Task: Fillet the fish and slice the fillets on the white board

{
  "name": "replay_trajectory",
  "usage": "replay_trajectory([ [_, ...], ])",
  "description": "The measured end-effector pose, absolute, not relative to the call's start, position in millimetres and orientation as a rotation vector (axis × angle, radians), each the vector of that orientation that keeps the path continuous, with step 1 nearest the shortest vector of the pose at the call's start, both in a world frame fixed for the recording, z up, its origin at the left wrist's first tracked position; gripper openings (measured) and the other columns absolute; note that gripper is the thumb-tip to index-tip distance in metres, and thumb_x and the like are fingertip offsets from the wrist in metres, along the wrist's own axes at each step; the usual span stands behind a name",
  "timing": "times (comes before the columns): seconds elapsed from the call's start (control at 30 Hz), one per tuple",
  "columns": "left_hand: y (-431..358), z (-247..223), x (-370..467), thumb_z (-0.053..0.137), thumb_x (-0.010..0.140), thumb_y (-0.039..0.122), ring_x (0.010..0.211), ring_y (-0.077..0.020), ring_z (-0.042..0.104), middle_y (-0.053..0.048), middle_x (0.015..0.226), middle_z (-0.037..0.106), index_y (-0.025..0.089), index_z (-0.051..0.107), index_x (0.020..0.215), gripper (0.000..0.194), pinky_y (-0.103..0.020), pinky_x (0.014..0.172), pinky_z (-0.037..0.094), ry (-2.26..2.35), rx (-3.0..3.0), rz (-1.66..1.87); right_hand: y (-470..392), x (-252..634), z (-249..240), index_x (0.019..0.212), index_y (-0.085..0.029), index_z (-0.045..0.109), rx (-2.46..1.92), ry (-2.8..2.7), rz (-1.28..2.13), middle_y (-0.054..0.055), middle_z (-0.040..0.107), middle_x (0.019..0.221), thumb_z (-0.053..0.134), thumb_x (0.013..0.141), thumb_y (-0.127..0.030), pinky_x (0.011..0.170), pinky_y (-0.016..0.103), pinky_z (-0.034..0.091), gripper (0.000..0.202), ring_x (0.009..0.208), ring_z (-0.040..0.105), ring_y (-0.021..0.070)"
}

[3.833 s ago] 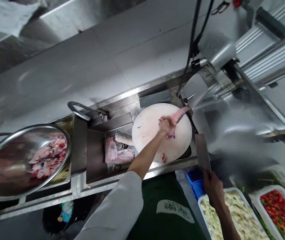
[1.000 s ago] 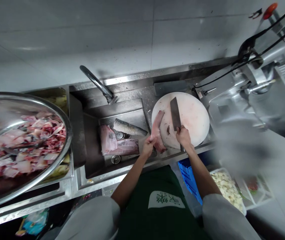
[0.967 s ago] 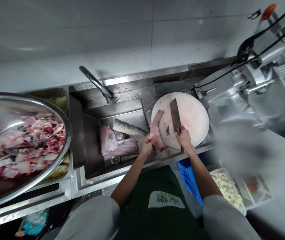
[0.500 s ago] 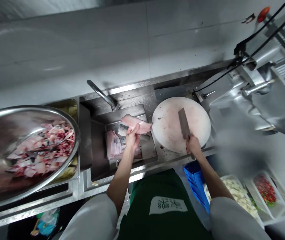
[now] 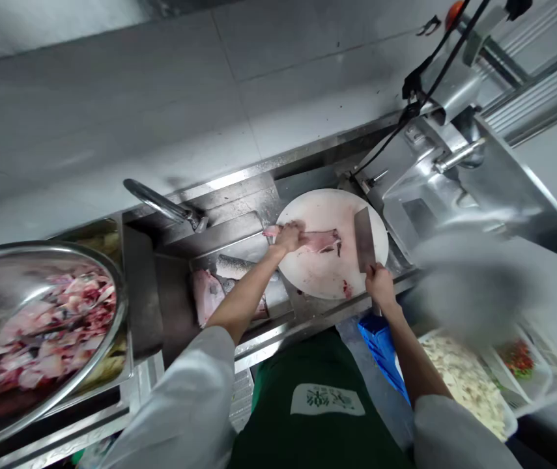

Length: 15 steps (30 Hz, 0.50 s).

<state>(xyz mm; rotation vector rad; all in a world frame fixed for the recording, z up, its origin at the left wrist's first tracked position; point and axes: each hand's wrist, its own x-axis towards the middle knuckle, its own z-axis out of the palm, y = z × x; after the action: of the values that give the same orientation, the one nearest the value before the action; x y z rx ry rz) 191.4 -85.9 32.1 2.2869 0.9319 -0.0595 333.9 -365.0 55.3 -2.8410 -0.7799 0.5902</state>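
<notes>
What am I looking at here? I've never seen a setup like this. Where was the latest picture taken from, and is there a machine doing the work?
No robot here: these are a person's two bare hands. The view comes from a camera worn on the person's head, looking forward and down, so the arms reach in from the bottom. The left hand lies on a piece of fish on a round white board. The right hand grips a cleaver by its handle, the blade over the board's right side. Left of the board, more fish pieces lie in a metal sink with a curved faucet. Farther left, a big metal bowl holds cut-up chunks. A patch on the right is too blurred to make out.
</notes>
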Motion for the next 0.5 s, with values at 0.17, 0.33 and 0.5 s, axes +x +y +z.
replay_trajectory([
  [0.17,-86.1,29.8,176.5,0.069,0.098,0.047,0.145,-0.0437,0.051,-0.023,0.157,0.052,0.02,0.052,0.154,0.065,-0.057,0.123,0.036,0.907,2.551,-0.535,-364.3,313.2,54.5,0.118,-0.006,0.07,-2.751,-0.673,0.686,0.022,0.077,0.097,0.04,0.108,-0.023,0.074,0.03,0.045,0.036,0.087,0.072,0.0257],
  [0.33,-138.6,7.8,124.1,0.071,0.097,0.05,0.108,-0.0351,0.073,-0.02,0.121,0.071,0.018,0.056,0.14,0.055,-0.038,0.087,0.054,1.285,2.252,-0.332,-332.9,284.9,58.6,0.118,-0.008,0.068,-2.654,-0.69,0.81,0.018,0.077,0.098,0.036,0.109,-0.022,0.075,0.029,0.046,0.036,0.084,0.072,0.0227],
  [0.5,-199.1,-20.2,86.6,0.074,0.091,0.042,0.068,-0.0191,0.06,0.0,0.071,0.062,0.021,0.061,0.091,0.025,-0.028,0.067,0.043,1.4,1.818,0.219,-306.1,258.5,61.4,0.125,-0.006,0.064,-2.627,-0.8,0.916,0.021,0.076,0.106,0.036,0.11,-0.021,0.082,0.031,0.05,0.035,0.097,0.075,0.0272],
])
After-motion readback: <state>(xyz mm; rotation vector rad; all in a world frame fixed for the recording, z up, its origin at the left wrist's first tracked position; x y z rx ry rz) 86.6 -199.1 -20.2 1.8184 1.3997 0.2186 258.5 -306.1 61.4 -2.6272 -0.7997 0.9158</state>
